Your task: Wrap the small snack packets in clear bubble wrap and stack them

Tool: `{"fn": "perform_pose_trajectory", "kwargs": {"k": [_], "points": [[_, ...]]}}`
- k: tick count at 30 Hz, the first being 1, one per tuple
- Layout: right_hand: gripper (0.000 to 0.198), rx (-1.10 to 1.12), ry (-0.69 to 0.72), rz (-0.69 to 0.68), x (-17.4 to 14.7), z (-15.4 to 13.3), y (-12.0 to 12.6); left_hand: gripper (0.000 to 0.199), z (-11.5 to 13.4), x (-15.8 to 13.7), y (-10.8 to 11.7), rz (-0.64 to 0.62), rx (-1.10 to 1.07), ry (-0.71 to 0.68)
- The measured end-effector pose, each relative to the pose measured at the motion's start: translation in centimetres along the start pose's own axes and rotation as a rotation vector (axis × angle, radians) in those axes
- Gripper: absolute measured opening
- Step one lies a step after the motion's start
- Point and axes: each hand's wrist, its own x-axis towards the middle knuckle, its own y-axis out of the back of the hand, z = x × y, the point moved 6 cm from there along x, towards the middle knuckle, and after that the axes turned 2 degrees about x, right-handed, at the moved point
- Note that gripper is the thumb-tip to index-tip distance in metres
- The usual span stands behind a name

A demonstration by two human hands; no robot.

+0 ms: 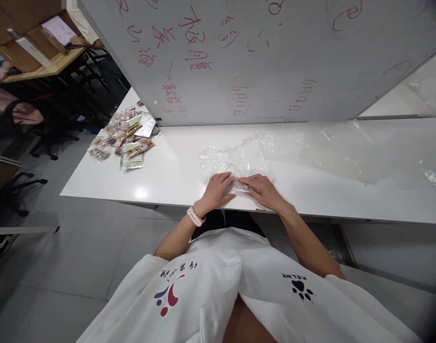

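A crumpled sheet of clear bubble wrap [235, 159] lies on the white table, its front edge bunched up near me. My left hand [218, 190], with a pale pink band [196, 216] on its wrist, grips the left part of that bunched edge, fingers bent over the plastic. Just to the right, my right hand [262, 191] holds the same edge, its fingertips pointing left toward the other hand. Only a small gap separates the two hands. Whether anything is wrapped inside the folds, I cannot tell.
A whiteboard [239, 62] with red writing stands along the table's back. Several small packaged items [123, 136] are heaped at the table's left end. Clear plastic film [346, 157] spreads across the right side. People sit at a wooden desk [46, 69] at far left.
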Motion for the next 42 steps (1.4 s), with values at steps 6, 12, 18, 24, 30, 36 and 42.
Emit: {"fn": "perform_pose_trajectory", "kwargs": {"k": [6, 12, 18, 24, 30, 36, 42], "points": [[0.037, 0.081, -0.115, -0.012, 0.4, -1.4, -0.8, 0.027, 1.2, -2.6, 0.3, 0.106, -0.216, 0.059], [0.041, 0.161, -0.250, -0.126, 3.1, -2.2, -1.8, 0.034, 0.6, -3.8, 0.1, 0.323, -0.434, 0.391], [0.036, 0.023, -0.234, 0.061, 2.7, -2.5, -1.7, 0.032, 1.2, -3.8, 0.7, 0.255, -0.176, 0.167], [0.032, -0.205, -0.346, 0.661, -4.9, -0.9, 2.0, 0.051, 1.3, -5.5, -0.4, 0.094, 0.010, 0.060], [0.044, -0.201, -0.533, 0.568, -6.2, 0.9, 2.1, 0.050, 1.4, -4.8, -0.7, 0.126, 0.043, 0.097], [0.028, 0.178, -0.196, 0.492, 0.6, -3.9, -0.2, 0.050, 0.8, -4.2, -0.5, 0.135, 0.034, 0.097], [0.033, 0.153, 0.052, 0.031, 1.0, -6.7, -4.1, 0.046, 0.7, -6.0, -0.6, 0.179, -0.022, 0.124]]}}
